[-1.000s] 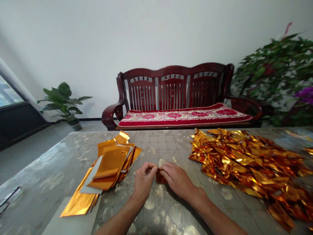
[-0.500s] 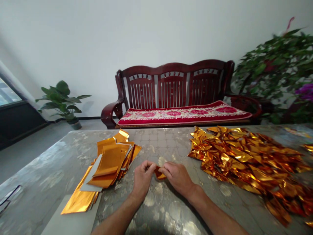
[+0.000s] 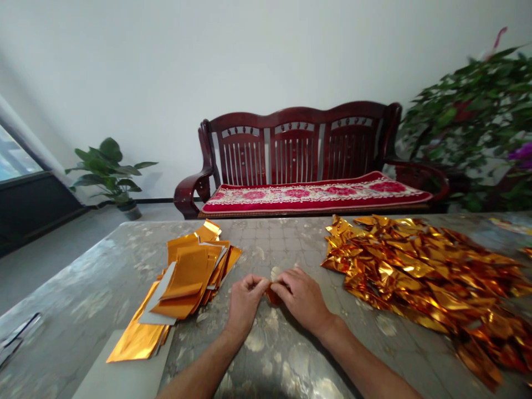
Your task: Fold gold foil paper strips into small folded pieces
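Thumb and fingers of the left hand (image 3: 243, 302) pinch one edge of a small orange foil piece (image 3: 273, 297), while the right hand (image 3: 305, 302) grips it from the other side, its fingers lapping over the front. The piece sits between the two hands, just above the middle of the table (image 3: 100, 266). Half a second ago the hands stood slightly farther apart and more of the foil's face showed; now the right fingers have closed in and cover much of it. That suggests the piece is mid-shaping, not finished, though the exact fold is hidden.

On the patterned, glossy tabletop, a grey card (image 3: 124, 371) lies partly beneath an untidy stack of flat foil sheets (image 3: 189, 271) left of the hands. To the right spreads a broad heap of folded foil pieces (image 3: 415, 271), well apart from the stack.

Beyond the table stands a dark red wooden bench (image 3: 291, 119) with a floral runner (image 3: 320, 194), between a potted plant (image 3: 110, 160) and denser foliage (image 3: 477, 111), against a pale wall (image 3: 249, 55)
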### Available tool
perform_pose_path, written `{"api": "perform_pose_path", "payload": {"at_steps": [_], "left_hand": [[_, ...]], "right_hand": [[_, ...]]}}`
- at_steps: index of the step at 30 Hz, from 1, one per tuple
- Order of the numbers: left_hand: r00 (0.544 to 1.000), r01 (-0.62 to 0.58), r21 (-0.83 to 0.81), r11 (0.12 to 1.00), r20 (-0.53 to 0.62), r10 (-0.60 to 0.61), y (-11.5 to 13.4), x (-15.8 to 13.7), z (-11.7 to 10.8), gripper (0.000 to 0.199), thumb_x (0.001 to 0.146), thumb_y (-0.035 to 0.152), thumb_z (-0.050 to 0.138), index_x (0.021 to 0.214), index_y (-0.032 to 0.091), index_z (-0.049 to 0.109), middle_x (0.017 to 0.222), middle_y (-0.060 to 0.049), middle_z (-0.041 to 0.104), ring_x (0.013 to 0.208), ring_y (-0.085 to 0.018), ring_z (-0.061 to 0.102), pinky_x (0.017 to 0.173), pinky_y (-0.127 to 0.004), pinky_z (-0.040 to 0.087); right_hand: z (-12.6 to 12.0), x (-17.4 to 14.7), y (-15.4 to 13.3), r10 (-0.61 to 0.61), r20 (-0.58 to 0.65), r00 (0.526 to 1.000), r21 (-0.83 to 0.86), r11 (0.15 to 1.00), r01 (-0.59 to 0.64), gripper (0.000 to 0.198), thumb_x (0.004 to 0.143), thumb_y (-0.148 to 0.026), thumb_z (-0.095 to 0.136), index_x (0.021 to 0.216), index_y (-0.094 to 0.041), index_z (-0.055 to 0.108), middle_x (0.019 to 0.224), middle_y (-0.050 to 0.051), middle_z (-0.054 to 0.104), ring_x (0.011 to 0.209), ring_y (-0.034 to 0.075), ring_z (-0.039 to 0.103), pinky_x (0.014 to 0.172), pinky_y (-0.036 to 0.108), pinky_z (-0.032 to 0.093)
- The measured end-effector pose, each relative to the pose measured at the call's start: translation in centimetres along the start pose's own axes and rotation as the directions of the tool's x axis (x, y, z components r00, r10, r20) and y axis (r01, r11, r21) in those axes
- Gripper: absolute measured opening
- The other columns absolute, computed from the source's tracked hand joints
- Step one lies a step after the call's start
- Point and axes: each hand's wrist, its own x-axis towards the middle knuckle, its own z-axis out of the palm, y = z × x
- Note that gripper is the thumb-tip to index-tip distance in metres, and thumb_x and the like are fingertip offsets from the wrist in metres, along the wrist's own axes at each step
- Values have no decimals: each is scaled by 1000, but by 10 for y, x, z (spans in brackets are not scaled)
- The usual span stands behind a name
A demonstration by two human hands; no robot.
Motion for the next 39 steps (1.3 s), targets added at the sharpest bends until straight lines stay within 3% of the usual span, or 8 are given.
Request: {"api": "perform_pose_path", "payload": {"at_steps": [3, 6, 8, 11, 18, 28, 34, 39], "left_hand": [[994, 69, -130, 989, 88, -58, -4, -1, 0, 41, 75, 54, 65, 67, 14, 68, 57, -2, 65, 54, -13, 57, 56, -23, 43], [961, 242, -361, 901, 219, -171, -8, 0, -4, 58, 78, 69, 57, 78, 12, 67, 62, -6, 68, 55, -14, 61, 54, -24, 47], [928, 345, -440, 829, 291, -232, -9, 2, -6, 57, 74, 69, 63, 80, 12, 65, 62, -6, 68, 55, -14, 63, 54, -23, 48], [906, 389, -448, 805, 343, -248, -8, 3, -6, 53, 64, 61, 77, 80, 12, 63, 61, -3, 67, 53, -11, 61, 52, -19, 47], [908, 377, -441, 814, 350, -231, -10, 1, -3, 50, 59, 56, 83, 73, 12, 64, 57, -1, 66, 49, -7, 57, 50, -16, 44], [974, 153, -293, 944, 204, -94, -10, -2, -3, 35, 72, 47, 74, 71, 13, 66, 55, 1, 64, 45, -6, 49, 48, -18, 37], [988, 62, -225, 972, 154, -28, -8, -4, -1, 24, 69, 35, 77, 70, 14, 65, 59, 1, 64, 53, -9, 54, 54, -19, 40], [996, 38, -262, 964, 83, -17, -14, -1, -2, 25, 72, 36, 75, 72, 15, 62, 60, 2, 62, 55, -8, 52, 55, -19, 39]], "right_hand": [[7, 1, 1, 70, 33, 997, 44, 996, -71, 24, 92, -31, 55, 71, -22, 63, 75, 0, 65, 78, 17, 56, 71, 27, 36], [8, 1, 8, 96, 33, 995, 137, 986, -99, 23, 91, -30, 54, 71, -21, 63, 74, 0, 65, 76, 16, 56, 69, 26, 37], [8, 2, 13, 101, 51, 994, 224, 968, -110, 25, 90, -32, 53, 70, -21, 63, 72, 0, 64, 73, 16, 56, 67, 25, 38], [9, 2, 16, 107, 88, 990, 349, 928, -132, 27, 89, -34, 52, 69, -20, 63, 67, -1, 63, 68, 15, 56, 63, 24, 39], [11, 2, 14, 112, 96, 989, 402, 904, -141, 26, 87, -33, 54, 67, -20, 64, 63, -2, 63, 65, 14, 56, 60, 22, 40], [5, 0, 5, 46, 0, 999, 179, 983, -45, 25, 89, -30, 54, 67, -20, 62, 68, -1, 60, 70, 15, 54, 69, 26, 36], [5, -2, 1, -18, -41, 999, 75, 997, 21, 25, 90, -29, 59, 66, -20, 62, 70, 0, 62, 73, 16, 53, 71, 28, 35], [7, 0, 1, 65, -75, 995, 230, 972, -47, 10, 85, -26, 62, 80, -23, 70, 81, 1, 69, 82, 18, 60, 76, 28, 41]]}}
